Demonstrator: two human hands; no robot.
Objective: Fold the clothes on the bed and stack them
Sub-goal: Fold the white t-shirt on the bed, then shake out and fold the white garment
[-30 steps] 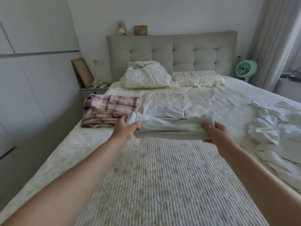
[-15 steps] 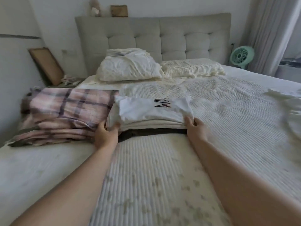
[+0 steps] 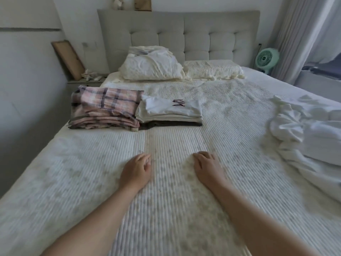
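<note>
A folded white garment with a dark scribbled mark [image 3: 170, 108] lies on top of a stack of folded whites with a dark piece at the bottom [image 3: 171, 124]. Touching its left side is a pile of folded pink plaid clothes [image 3: 105, 109]. Both piles sit on the ribbed cream bedspread [image 3: 92, 172]. My left hand [image 3: 136, 169] and my right hand [image 3: 207, 166] hover over the bedspread well in front of the stack, fingers loosely curled, holding nothing. A crumpled heap of white clothes [image 3: 304, 130] lies at the right.
Two pillows [image 3: 153, 67] lean against the grey tufted headboard [image 3: 177, 34]. A green fan [image 3: 265, 59] stands right of the bed by the curtain. A nightstand with a leaning wooden frame [image 3: 68, 60] is at the left, next to the wall.
Both hands let go of the white folded stack and drew back toward me. The stack now rests beside the plaid pile.
</note>
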